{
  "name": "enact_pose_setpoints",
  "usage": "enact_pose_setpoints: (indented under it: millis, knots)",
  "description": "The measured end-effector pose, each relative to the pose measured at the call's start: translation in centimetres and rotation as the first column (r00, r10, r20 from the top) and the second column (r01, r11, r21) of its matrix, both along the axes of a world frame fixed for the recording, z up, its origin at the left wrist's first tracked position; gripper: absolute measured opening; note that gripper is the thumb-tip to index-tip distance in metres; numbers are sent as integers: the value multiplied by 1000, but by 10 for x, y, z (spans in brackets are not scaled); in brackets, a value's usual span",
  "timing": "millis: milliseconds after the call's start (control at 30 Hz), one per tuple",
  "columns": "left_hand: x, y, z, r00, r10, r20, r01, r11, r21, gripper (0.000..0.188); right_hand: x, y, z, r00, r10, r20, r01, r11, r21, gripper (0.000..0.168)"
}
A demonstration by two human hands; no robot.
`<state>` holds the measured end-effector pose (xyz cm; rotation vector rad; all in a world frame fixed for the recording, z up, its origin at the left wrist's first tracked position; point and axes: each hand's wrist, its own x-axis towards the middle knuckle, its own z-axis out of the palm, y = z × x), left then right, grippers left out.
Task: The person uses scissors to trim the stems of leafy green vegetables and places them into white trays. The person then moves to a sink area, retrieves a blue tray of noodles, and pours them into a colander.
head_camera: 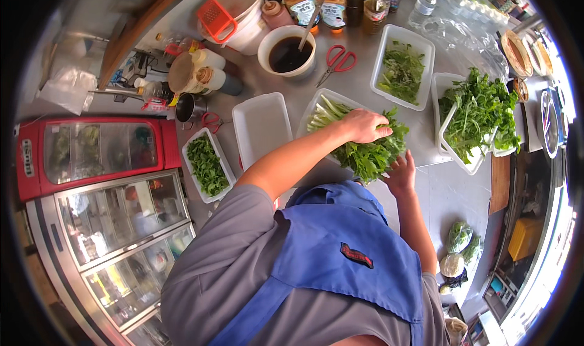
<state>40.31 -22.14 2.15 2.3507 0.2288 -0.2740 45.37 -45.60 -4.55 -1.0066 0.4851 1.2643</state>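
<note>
My left hand (365, 125) lies palm down across a bunch of leafy greens (369, 156), touching it from above; whether its fingers grip the stems is hidden. The greens are in a white plastic tray (305, 118), pale cut stems at the far left and leaves spilling over the near right side. By the leaf tips is my right hand (402, 175), its fingers raised and apart, with nothing seen in them. An empty white tray (262, 129) sits left of the greens.
Red-handled scissors (337, 63) lie beyond, beside a bowl of dark liquid (289, 52). Another tray of greens (401, 70) stands behind right, and a heaped tray of greens (472, 113) at right. Chopped greens (207, 163) fill a tray at left, near a glass-doored refrigerator (123, 213).
</note>
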Motion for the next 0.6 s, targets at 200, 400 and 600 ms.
enact_pose_setpoints:
  millis: [200,400,600]
  knots:
    - [-87,29,19,869,258,422,-272,962,-27,35,35,-61,-3,970,-227,82,229,973,-15,66]
    - [-267,103,-33,606,712,356,-758,380,530,83,92,-118,16,816,-531,228,540,841,27,74]
    - [-418,118,-116,331,925,-188,-943,317,-99,74,128,-86,33,781,-597,185,609,793,-14,96]
